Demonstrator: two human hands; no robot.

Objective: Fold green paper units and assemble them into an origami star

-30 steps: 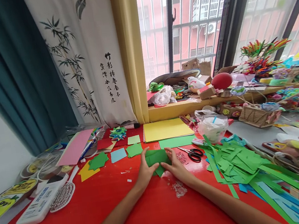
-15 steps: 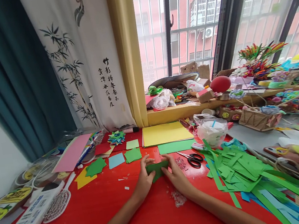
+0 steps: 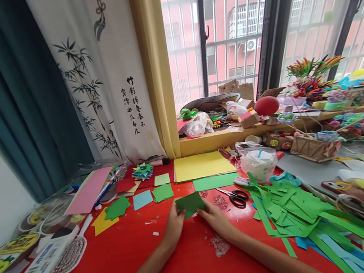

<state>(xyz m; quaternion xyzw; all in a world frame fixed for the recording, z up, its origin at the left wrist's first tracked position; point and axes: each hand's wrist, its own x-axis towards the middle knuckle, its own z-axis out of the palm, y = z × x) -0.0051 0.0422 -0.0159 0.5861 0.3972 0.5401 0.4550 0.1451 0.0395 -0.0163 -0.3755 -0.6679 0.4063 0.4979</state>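
A small dark green piece of paper point(image 3: 190, 203) is held up a little above the red table, between both hands. My left hand point(image 3: 173, 222) pinches its left edge, thumb on the near side. At the right edge, my right hand point(image 3: 212, 216) grips it the same way. The fingers behind the paper are partly hidden. Just right of my right hand lie black-handled scissors point(image 3: 238, 198), blades pointing left. Beyond the hands sit a stack of green paper squares point(image 3: 163, 192) and a light blue square point(image 3: 142, 200).
Green paper strips point(image 3: 294, 204) are heaped at the right. A stack of yellow paper point(image 3: 202, 166) lies at the back, near a plastic bag point(image 3: 259, 163). On the left are a hairbrush point(image 3: 70, 257), a white box-like item point(image 3: 39, 267) and dark green squares point(image 3: 117, 207). A folded paper star point(image 3: 142, 171) stands behind.
The green paper, which was bent or tilted between my fingers, now shows a broader, flatter face. My fingers have moved behind it toward its edges. The view has shifted slightly.
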